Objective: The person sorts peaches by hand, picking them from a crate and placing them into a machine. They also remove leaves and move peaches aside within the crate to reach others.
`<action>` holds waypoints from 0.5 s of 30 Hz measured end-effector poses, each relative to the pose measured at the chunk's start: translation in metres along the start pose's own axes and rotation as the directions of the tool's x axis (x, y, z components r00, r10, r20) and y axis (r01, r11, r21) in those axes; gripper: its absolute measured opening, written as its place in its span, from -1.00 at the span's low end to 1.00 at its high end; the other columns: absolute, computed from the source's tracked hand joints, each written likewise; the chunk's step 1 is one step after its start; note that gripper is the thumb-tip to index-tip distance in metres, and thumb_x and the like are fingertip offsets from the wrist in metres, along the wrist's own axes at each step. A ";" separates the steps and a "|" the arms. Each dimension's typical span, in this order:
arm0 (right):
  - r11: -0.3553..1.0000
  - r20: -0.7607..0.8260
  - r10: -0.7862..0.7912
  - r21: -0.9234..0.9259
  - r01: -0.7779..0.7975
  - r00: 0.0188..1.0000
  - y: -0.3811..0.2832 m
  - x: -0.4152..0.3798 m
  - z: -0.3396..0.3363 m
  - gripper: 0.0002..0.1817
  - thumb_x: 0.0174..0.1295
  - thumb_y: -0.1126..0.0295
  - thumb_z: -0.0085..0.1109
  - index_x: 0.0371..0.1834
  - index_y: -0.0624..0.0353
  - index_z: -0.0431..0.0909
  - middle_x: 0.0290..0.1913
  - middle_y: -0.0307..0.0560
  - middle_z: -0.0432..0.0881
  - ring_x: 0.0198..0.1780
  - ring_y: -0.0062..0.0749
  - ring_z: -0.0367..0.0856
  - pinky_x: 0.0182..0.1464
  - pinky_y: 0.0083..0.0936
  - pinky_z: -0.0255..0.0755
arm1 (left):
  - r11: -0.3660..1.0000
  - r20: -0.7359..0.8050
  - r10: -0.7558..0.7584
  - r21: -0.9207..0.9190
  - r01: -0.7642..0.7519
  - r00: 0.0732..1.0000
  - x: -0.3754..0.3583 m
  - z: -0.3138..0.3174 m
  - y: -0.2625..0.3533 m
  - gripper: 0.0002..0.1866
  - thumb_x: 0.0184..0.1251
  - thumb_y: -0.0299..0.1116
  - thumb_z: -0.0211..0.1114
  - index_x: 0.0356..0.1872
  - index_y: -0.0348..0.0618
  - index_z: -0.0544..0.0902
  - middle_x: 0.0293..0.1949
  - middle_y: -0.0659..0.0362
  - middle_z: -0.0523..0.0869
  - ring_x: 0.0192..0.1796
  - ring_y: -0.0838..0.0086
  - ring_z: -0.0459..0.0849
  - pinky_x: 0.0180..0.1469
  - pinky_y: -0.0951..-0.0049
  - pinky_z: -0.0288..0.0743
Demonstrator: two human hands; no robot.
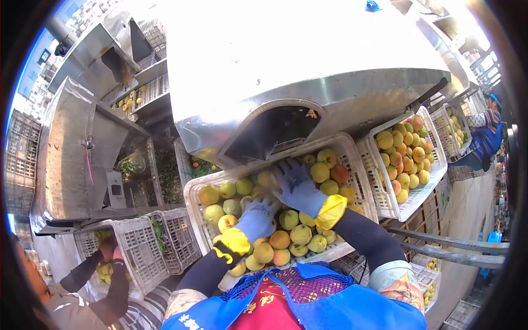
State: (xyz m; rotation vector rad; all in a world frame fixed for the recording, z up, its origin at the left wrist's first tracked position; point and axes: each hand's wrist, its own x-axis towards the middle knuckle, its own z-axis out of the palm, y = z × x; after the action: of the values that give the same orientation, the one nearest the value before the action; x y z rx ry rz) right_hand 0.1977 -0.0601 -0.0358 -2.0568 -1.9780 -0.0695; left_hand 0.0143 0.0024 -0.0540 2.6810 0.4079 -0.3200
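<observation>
A white plastic crate (193, 212) full of yellow-green peaches (279, 238), some blushed red, stands in front of me. Both hands reach into it, wearing blue-grey gloves with yellow cuffs. My left hand (257, 217) rests over the fruit at the crate's middle, its fingers apart and slightly blurred. Farther in, my right hand (297, 184) lies on the peaches near the far rim, fingers spread. Neither glove is visibly closed around a fruit, though the peaches beneath the palms are hidden.
A metal chute (313, 93) with a dark opening overhangs the crate's far side. Another crate of peaches (404, 210) stands to the right, beside metal rails (451, 247). At left, a co-worker's hands (113, 258) reach into a crate near a metal bin (71, 159). Another person (487, 137) stands far right.
</observation>
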 end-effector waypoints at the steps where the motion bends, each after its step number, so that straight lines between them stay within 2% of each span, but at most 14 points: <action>1: 0.979 0.084 -0.049 -0.195 0.064 0.995 0.004 -0.002 0.019 -0.44 0.34 0.13 0.14 0.30 0.25 0.47 0.17 0.18 0.63 0.16 0.13 0.58 0.28 0.12 0.34 | 0.995 0.129 0.072 0.056 -0.080 0.989 0.011 -0.004 -0.005 -0.31 0.09 -0.30 0.31 0.38 0.11 0.51 0.22 -0.06 0.55 0.16 0.02 0.62 0.24 -0.05 0.41; 2: 0.917 0.177 -0.080 -0.374 0.142 0.981 0.006 -0.004 0.037 -0.43 0.35 0.17 0.10 0.36 0.26 0.43 0.18 0.15 0.64 0.18 0.12 0.58 0.27 0.13 0.34 | 0.981 0.262 0.135 0.098 -0.165 0.956 0.016 -0.002 -0.008 -0.31 0.12 -0.30 0.29 0.39 0.12 0.50 0.22 -0.06 0.54 0.14 0.02 0.62 0.23 -0.05 0.41; 3: 0.816 0.271 -0.094 -0.530 0.231 0.958 0.007 -0.004 0.050 -0.40 0.36 0.20 0.07 0.41 0.27 0.38 0.18 0.13 0.64 0.20 0.12 0.57 0.27 0.14 0.34 | 0.958 0.160 0.241 0.115 -0.261 0.957 0.014 0.012 -0.022 -0.35 0.18 -0.34 0.23 0.40 0.18 0.50 0.22 -0.01 0.54 0.11 0.04 0.62 0.20 -0.05 0.44; 6: 0.766 0.467 -0.008 -0.566 0.306 0.884 -0.001 0.012 0.067 -0.39 0.37 0.16 0.03 0.41 0.29 0.38 0.19 0.15 0.64 0.25 0.10 0.55 0.26 0.14 0.34 | 0.876 -0.059 0.466 0.168 -0.452 0.883 0.008 0.007 -0.040 -0.40 0.23 -0.36 0.18 0.38 0.20 0.52 0.21 0.03 0.54 0.08 0.07 0.63 0.19 -0.04 0.46; 7: 0.763 0.531 -0.016 -0.541 0.354 0.847 0.001 0.013 0.077 -0.40 0.38 0.17 0.03 0.41 0.30 0.38 0.18 0.16 0.64 0.23 0.10 0.56 0.26 0.14 0.35 | 0.924 0.003 0.381 0.037 -0.381 0.925 0.018 0.020 -0.041 -0.42 0.25 -0.40 0.16 0.35 0.23 0.53 0.17 0.04 0.54 0.07 0.10 0.62 0.18 -0.04 0.47; 9: 0.748 0.642 -0.031 -0.494 0.444 0.766 0.011 0.017 0.108 -0.41 0.38 0.20 0.02 0.40 0.34 0.38 0.18 0.18 0.64 0.19 0.11 0.59 0.24 0.15 0.37 | 0.882 0.021 0.436 0.191 -0.432 0.900 0.027 0.029 -0.044 -0.45 0.26 -0.43 0.14 0.31 0.20 0.55 0.14 0.04 0.54 0.08 0.10 0.61 0.17 -0.03 0.47; 10: 0.927 0.454 -0.051 -0.310 0.211 0.890 0.012 0.018 0.115 -0.40 0.33 0.19 0.12 0.39 0.27 0.41 0.18 0.14 0.65 0.17 0.08 0.60 0.21 0.08 0.40 | 0.850 0.034 0.464 0.263 -0.456 0.885 0.028 0.029 -0.042 -0.47 0.26 -0.44 0.13 0.29 0.19 0.56 0.13 0.04 0.54 0.08 0.10 0.61 0.17 -0.02 0.47; 11: 0.937 0.448 -0.101 -0.259 0.237 0.888 0.025 0.009 0.115 -0.38 0.29 0.21 0.19 0.39 0.23 0.42 0.18 0.14 0.65 0.17 0.06 0.61 0.21 0.04 0.42 | 0.854 0.037 0.468 0.239 -0.462 0.883 0.029 0.033 -0.043 -0.47 0.25 -0.43 0.17 0.28 0.17 0.56 0.12 0.04 0.55 0.08 0.10 0.60 0.16 -0.02 0.48; 13: 0.971 0.352 -0.166 -0.106 0.215 0.921 0.026 0.007 0.053 -0.34 0.20 0.26 0.33 0.40 0.14 0.44 0.19 0.12 0.65 0.16 0.04 0.62 0.19 -0.05 0.46 | 0.859 0.039 0.474 0.197 -0.472 0.880 0.032 0.040 -0.049 -0.48 0.21 -0.41 0.24 0.25 0.13 0.56 0.09 0.05 0.55 0.09 0.11 0.60 0.16 -0.02 0.48; 15: 0.982 0.194 -0.106 0.173 0.072 0.975 0.020 0.004 0.005 -0.27 0.11 0.30 0.47 0.41 0.05 0.46 0.19 0.11 0.66 0.15 0.02 0.63 0.18 -0.15 0.50 | 0.941 -0.089 0.331 -0.045 -0.336 0.939 0.021 0.015 -0.050 -0.44 0.11 -0.47 0.30 0.24 0.09 0.59 0.08 0.00 0.60 0.10 0.02 0.61 0.14 0.05 0.50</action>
State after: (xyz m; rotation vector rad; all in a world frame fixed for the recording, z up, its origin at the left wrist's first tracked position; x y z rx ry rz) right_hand 0.2172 -0.0557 -0.0430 -1.9349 -2.1151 0.2877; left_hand 0.0150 0.0450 -0.0908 2.6492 -0.0201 -0.0964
